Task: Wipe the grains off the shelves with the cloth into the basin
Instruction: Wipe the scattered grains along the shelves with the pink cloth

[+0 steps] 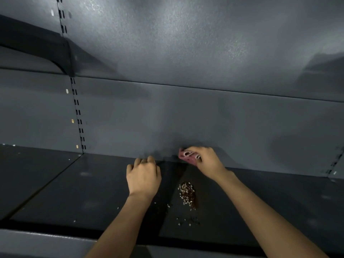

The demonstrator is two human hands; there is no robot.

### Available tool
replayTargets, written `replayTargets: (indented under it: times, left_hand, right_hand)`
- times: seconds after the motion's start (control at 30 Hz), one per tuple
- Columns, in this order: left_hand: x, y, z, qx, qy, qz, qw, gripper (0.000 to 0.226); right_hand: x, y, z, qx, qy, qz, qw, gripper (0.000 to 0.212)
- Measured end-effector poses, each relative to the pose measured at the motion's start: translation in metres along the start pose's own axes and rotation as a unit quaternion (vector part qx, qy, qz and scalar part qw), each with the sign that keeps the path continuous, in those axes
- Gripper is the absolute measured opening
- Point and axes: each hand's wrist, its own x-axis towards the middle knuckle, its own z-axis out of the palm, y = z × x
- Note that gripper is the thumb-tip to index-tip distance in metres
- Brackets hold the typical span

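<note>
The right hand (205, 161) is curled tight around a bunched pink cloth (188, 156), pressing it into the back corner where the shelf (96, 185) meets the rear panel (186, 118). The cloth shows pale loops or a white pattern on its pink folds and sticks out to the left of the fingers; it is crumpled, so no clear long axis can be told. The left hand (143, 176) holds nothing: its fingers are bent loosely under, knuckles up, resting on or just over the shelf near the back edge, a little apart from the cloth.

Between the two forearms lies a small heap of grains (187, 194), pale and dark brown bits mixed. The heap is longer than wide and runs from the back of the shelf toward its front edge. Loose grains are scattered nearer the front. The shelf is dark, matt painted metal; the rear panel is grey with a slotted upright (78, 112).
</note>
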Motion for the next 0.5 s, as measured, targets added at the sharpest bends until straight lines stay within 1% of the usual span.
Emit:
replayTargets:
  times: [0.07, 0.13, 0.23, 0.27, 0.37, 0.43, 0.47, 0.5]
  left_hand:
    - [0.0, -0.002, 0.0, 0.002, 0.002, -0.002, 1.0, 0.021]
    - [0.0, -0.001, 0.0, 0.004, 0.003, -0.005, 1.0, 0.021]
    - [0.001, 0.001, 0.0, 0.001, 0.005, -0.007, 1.0, 0.02]
    - [0.001, 0.001, 0.0, 0.0, 0.004, -0.007, 1.0, 0.02]
    - [0.0, 0.0, 0.0, -0.002, 0.003, -0.007, 1.0, 0.019]
    - [0.0, 0.0, -0.001, -0.006, 0.006, -0.014, 1.0, 0.018]
    - [-0.001, 0.0, -0.002, -0.007, 0.007, -0.016, 1.0, 0.018]
    - [-0.001, 0.0, -0.002, -0.005, 0.005, -0.016, 1.0, 0.018]
  right_hand:
    - [0.006, 0.0, 0.015, -0.075, -0.063, -0.01, 0.995, 0.044]
    - [0.007, 0.002, 0.034, -0.096, -0.112, 0.008, 0.989, 0.044]
    - [0.005, 0.004, 0.042, -0.045, -0.106, 0.038, 0.993, 0.043]
    - [0.004, 0.003, 0.039, -0.027, -0.117, 0.041, 0.992, 0.042]
    - [-0.002, -0.001, 0.02, 0.033, -0.187, 0.014, 0.982, 0.038]
    - [-0.006, -0.003, 0.01, 0.049, -0.218, -0.018, 0.975, 0.043]
    - [-0.006, -0.004, 0.005, 0.057, -0.206, -0.024, 0.977, 0.047]
    - [-0.006, -0.007, 0.0, 0.067, -0.176, -0.023, 0.982, 0.048]
